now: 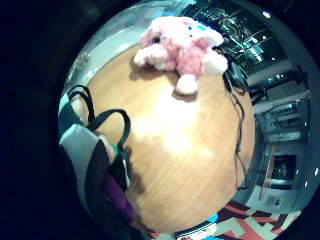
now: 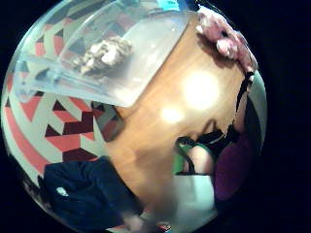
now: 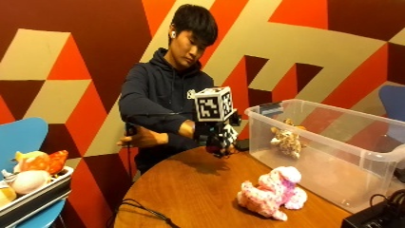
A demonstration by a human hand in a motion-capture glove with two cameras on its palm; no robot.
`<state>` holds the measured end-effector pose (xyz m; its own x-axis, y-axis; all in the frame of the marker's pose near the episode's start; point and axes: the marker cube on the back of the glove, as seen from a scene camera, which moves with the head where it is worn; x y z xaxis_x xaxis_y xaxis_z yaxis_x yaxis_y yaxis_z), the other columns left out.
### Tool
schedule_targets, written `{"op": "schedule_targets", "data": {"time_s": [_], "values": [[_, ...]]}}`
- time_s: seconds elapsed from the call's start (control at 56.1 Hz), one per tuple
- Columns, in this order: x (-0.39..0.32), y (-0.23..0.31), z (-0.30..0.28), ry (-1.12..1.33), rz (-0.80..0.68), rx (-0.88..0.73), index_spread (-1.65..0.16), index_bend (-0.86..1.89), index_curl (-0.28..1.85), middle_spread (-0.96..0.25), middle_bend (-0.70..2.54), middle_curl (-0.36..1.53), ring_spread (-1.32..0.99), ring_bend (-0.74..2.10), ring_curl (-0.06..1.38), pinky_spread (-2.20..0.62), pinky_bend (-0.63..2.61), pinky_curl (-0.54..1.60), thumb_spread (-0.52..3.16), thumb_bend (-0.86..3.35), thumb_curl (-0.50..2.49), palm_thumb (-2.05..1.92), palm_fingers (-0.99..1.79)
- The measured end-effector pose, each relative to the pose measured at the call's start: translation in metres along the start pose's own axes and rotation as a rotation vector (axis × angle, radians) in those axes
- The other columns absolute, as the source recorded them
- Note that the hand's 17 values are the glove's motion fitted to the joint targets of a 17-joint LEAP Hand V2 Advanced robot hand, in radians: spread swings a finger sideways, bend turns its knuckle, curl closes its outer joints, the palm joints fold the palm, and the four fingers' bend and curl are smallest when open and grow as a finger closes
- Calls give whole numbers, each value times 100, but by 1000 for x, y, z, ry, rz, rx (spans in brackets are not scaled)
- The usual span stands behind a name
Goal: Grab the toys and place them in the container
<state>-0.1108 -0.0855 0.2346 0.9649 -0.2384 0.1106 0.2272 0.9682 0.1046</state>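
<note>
My gloved right hand (image 3: 218, 138) hovers above the round wooden table (image 3: 196, 190), just beside the near end of the clear plastic container (image 3: 354, 175). Its fingers curl round a small purple thing (image 1: 119, 197), also seen close to the palm (image 2: 233, 167); what it is I cannot tell. A pink plush toy (image 3: 272, 192) lies on the table in front of the container, apart from the hand (image 1: 182, 45) (image 2: 226, 39). Inside the container (image 2: 155, 48) lies a tan spotted plush toy (image 3: 288, 138) (image 2: 104, 53).
A tray of several toys (image 3: 32, 178) sits on a blue chair at the left. A black cable (image 3: 145, 211) crosses the table's near edge. A black device (image 3: 373, 218) stands at the right front. The person's bare left hand (image 3: 142, 138) is held beyond the table's edge.
</note>
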Motion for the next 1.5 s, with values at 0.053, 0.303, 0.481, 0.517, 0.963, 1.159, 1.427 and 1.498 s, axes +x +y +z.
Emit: {"op": "schedule_targets", "data": {"time_s": [0.053,0.303,0.481,0.517,0.963,1.159,1.427,1.498], "values": [[-4,-6,-21,7,-8,14,-19,88,89,-17,111,82,-36,109,61,-32,96,47,83,15,88,64,118],[-40,-55,-142,-12,-14,189,-18,99,93,-16,121,84,-37,116,66,-32,102,53,64,14,103,62,112],[-94,-90,-198,-73,-173,342,-16,102,94,-14,123,84,-36,116,67,-32,102,55,54,15,113,61,106],[-100,-101,-201,-85,-140,364,-16,102,94,-14,122,84,-36,115,67,-32,101,55,53,14,114,60,105],[-106,-144,-151,-214,-122,50,-23,57,75,-11,63,62,-21,43,47,-7,96,50,105,-6,87,15,-33],[-41,-124,-156,-243,-8,77,-28,38,62,-9,39,51,-12,21,37,1,81,42,125,-3,65,2,-13],[73,-103,-90,-288,247,-25,-30,29,57,-8,31,47,-10,17,33,4,72,37,144,0,48,0,-3],[86,-103,-65,-317,277,-75,-30,25,55,-7,28,45,-9,18,33,4,73,37,146,-1,45,-1,-5]]}}
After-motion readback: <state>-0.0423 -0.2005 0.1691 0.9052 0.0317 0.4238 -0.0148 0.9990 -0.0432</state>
